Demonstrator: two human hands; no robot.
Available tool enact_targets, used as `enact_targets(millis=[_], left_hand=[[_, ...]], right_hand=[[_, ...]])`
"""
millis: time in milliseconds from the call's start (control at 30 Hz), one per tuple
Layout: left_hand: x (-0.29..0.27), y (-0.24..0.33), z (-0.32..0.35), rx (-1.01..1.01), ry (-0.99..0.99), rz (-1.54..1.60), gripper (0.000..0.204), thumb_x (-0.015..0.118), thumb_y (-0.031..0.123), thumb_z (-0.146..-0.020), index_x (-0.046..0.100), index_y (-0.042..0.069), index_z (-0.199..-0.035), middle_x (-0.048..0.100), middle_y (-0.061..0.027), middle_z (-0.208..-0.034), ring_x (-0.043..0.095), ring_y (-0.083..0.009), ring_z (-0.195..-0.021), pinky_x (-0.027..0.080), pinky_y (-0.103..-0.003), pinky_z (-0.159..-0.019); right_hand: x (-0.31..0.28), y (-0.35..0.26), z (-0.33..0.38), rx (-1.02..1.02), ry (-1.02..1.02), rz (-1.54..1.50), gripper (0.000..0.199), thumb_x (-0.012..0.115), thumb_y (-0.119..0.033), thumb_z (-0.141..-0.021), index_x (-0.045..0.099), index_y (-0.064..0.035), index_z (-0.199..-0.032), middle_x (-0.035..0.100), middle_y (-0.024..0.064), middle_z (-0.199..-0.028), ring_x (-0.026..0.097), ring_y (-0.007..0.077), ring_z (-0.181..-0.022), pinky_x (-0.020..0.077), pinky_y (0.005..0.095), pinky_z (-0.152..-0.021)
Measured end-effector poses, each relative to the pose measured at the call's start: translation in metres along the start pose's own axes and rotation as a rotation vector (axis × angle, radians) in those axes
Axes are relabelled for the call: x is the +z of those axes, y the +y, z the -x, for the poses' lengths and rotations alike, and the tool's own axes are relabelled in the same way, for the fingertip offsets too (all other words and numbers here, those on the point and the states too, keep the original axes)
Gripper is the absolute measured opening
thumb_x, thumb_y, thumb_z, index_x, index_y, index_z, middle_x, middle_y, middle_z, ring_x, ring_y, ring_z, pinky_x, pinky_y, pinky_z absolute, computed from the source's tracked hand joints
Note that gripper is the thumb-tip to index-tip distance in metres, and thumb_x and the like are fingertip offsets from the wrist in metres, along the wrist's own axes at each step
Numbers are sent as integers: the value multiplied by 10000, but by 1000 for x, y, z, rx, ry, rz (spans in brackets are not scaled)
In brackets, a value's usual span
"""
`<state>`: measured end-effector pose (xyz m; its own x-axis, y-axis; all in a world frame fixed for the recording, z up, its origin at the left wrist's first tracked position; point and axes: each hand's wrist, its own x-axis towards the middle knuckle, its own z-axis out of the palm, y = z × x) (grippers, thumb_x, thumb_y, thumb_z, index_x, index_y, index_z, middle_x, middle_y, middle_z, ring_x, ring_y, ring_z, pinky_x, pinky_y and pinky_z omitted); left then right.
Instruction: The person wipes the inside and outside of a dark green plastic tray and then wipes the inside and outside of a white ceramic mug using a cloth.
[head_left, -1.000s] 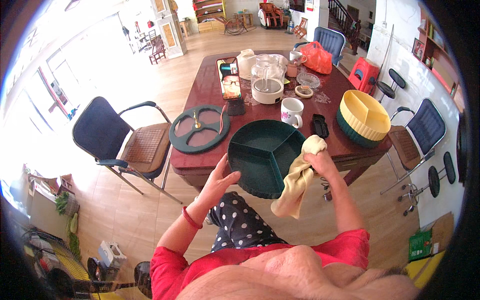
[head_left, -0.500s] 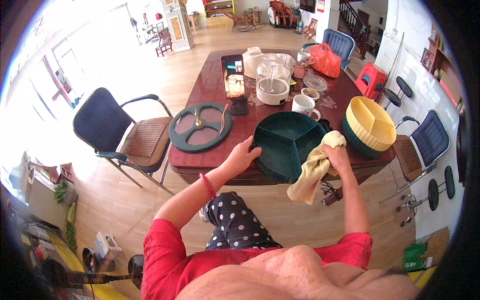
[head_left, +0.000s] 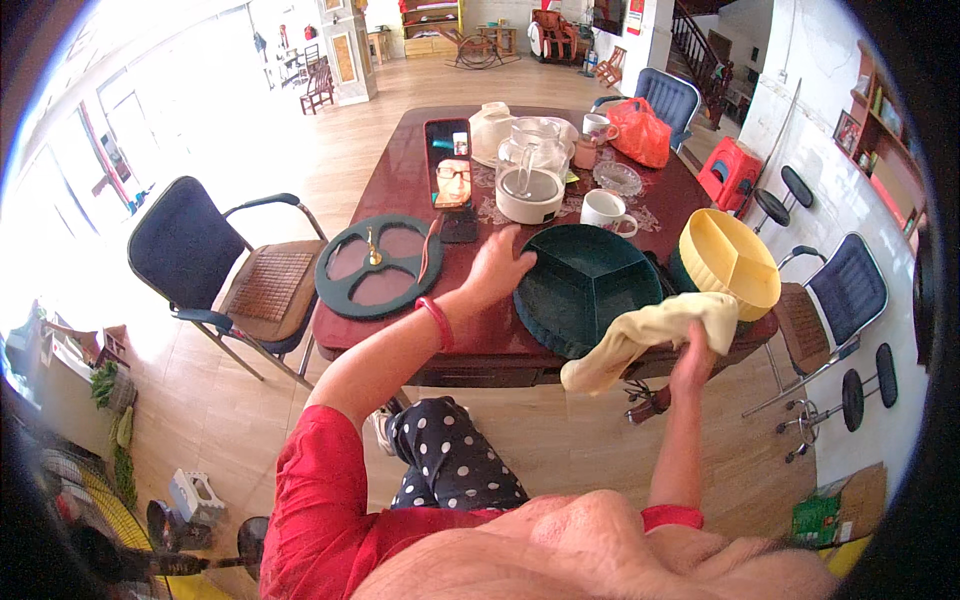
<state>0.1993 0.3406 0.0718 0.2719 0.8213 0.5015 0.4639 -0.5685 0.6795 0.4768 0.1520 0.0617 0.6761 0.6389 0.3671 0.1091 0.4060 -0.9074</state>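
Note:
A dark green round tray [head_left: 572,318] with three compartments lies at the table's near edge. My left hand [head_left: 497,268] is at its far left rim, thumb over the edge and fingers along the outside. A pale yellow cloth [head_left: 640,332] is bunched in my right hand [head_left: 693,357], which is closed on it near the tray's right side. The cloth's loose end hangs across the tray's near rim. Just right of the tray stands a yellow divided tray [head_left: 735,262], set in another dark green one.
A green three-ring frame [head_left: 335,292] with a gold knob lies left. Behind are a propped phone [head_left: 449,165], a glass jug on a white base [head_left: 528,190], a mug [head_left: 606,213], a glass dish [head_left: 617,178] and a red bag [head_left: 640,135]. Chairs [head_left: 265,275] flank the table [head_left: 400,180].
The tray has turned, and its dividers point differently. My left hand has moved to the rim's far left. My right hand has shifted with the cloth to the right and slightly nearer.

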Motion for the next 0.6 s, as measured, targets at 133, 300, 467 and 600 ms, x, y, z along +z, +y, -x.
enact_targets(millis=[133, 300, 467, 600], left_hand=[[-9, 21, -44, 28, 218, 22, 386, 604, 202, -788, 547, -27, -1094, 573, -225, -1059, 550, -357, -1005, 429, -401, -896], [4, 41, -50, -14, 168, 242, 246, 602, 160, -783, 618, -28, -941, 648, -176, -868, 628, -294, -826, 487, -358, -754], [20, 49, -58, -82, -25, 214, 226, 621, 157, -768, 643, -38, -881, 657, -177, -785, 638, -252, -752, 492, -339, -697], [27, 38, -69, -335, 26, 541, 267, 636, 150, -788, 596, -17, -993, 602, -42, -805, 561, -127, -706, 450, -256, -614]], right_hand=[[-26, 25, 48, 51, -258, -461, 440, 549, -78, -811, 472, -7, -1238, 515, 102, -1231, 513, 232, -1131, 405, 377, -973], [-17, 50, 61, 105, -285, -314, 457, 607, -27, -744, 505, -24, -1189, 563, 62, -1128, 543, 158, -1013, 422, 306, -920], [7, 47, 38, 162, -28, -369, 423, 593, -94, -778, 507, -16, -1184, 557, 82, -1127, 549, 184, -1023, 436, 315, -906], [7, 59, 24, 142, -21, -437, 396, 548, -169, -817, 515, 9, -1170, 558, 103, -1133, 570, 205, -999, 457, 319, -876]])
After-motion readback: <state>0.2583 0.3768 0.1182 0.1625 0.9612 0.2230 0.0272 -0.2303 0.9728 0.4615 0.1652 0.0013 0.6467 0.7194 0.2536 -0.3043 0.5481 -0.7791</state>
